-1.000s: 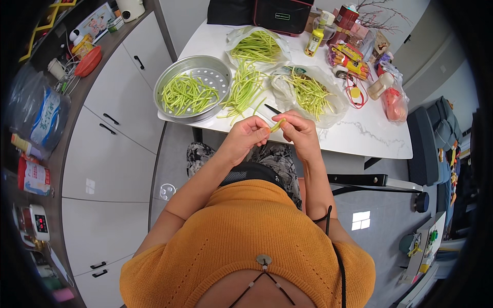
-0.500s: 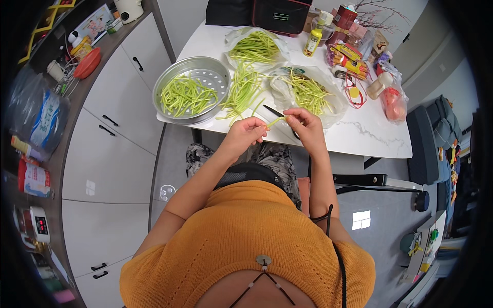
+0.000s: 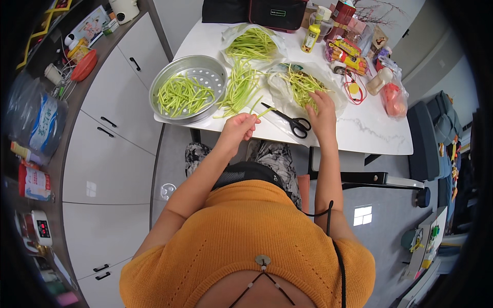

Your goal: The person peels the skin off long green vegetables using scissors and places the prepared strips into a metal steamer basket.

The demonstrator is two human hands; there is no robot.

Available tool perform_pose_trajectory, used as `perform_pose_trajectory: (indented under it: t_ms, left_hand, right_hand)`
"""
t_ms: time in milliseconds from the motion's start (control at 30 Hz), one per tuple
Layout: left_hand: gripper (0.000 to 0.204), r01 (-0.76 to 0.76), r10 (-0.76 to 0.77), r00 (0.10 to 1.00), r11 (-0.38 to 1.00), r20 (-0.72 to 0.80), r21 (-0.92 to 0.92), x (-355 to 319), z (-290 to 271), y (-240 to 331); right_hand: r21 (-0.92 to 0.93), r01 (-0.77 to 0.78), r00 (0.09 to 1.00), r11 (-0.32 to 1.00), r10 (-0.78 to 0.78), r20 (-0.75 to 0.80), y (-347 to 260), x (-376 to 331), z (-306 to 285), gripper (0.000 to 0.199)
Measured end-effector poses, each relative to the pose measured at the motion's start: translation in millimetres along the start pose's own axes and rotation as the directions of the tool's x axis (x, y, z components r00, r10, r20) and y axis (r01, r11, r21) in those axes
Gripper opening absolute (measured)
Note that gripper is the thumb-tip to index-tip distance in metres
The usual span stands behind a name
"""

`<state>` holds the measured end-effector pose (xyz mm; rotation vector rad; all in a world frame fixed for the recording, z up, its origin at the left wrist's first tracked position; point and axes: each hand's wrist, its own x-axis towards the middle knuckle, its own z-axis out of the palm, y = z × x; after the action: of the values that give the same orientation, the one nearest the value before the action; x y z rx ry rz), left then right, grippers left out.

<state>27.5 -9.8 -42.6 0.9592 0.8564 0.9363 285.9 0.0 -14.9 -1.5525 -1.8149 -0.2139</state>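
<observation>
My left hand is closed, pinching a thin green stem above the table's front edge. My right hand reaches over a plastic bag of trimmings, its fingers apart at the edge of the yellow-green stem pieces. Between the hands lie black scissors, tips pointing left. Long green stems are spread just beyond my left hand. Left of them, a metal pan with a perforated bottom holds shorter stem pieces. Another bag of long stems lies farther back.
On the white table, a yellow bottle, packaged food, a red cord and a bag with red contents stand to the right. Dark bags sit at the back. A cabinet runs along the left.
My right hand has let go of the stem and moved right, over the bag of trimmings. The scissors now show fully. My left hand, still holding the stem, has shifted slightly left.
</observation>
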Motion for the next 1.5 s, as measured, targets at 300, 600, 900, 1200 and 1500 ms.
perform_pose_trajectory:
  t_ms: [300, 600, 900, 1200, 1500]
  left_hand:
    - [0.027, 0.082, -0.068, 0.996, 0.964, 0.063, -0.255, 8, 2, 3]
    - [0.029, 0.198, -0.179, 0.98, 0.843, 0.087, -0.501, 8, 2, 10]
    - [0.028, 0.191, -0.157, 0.982, 0.817, 0.109, -0.545, 22, -1, 3]
    - [0.013, 0.095, -0.061, 0.994, 0.884, 0.089, -0.458, 57, 22, 9]
    - [0.012, -0.127, 0.067, 0.983, 0.919, -0.169, -0.372, 108, 60, 16]
  right_hand:
    - [-0.025, -0.019, 0.965, 1.0, 0.025, 0.263, -21, -47, 3, 0.027]
    - [-0.202, -0.03, 0.879, 0.979, 0.122, 0.462, -21, -30, -3, 0.036]
    - [-0.08, -0.2, 0.704, 0.977, 0.2, 0.681, -17, -13, -35, 0.047]
    - [0.582, -0.787, 0.614, 0.205, 0.165, 0.772, 3, -41, -26, 0.051]
    - [0.67, -0.741, 0.653, -0.042, 0.19, 0.733, -4, -46, -5, 0.056]
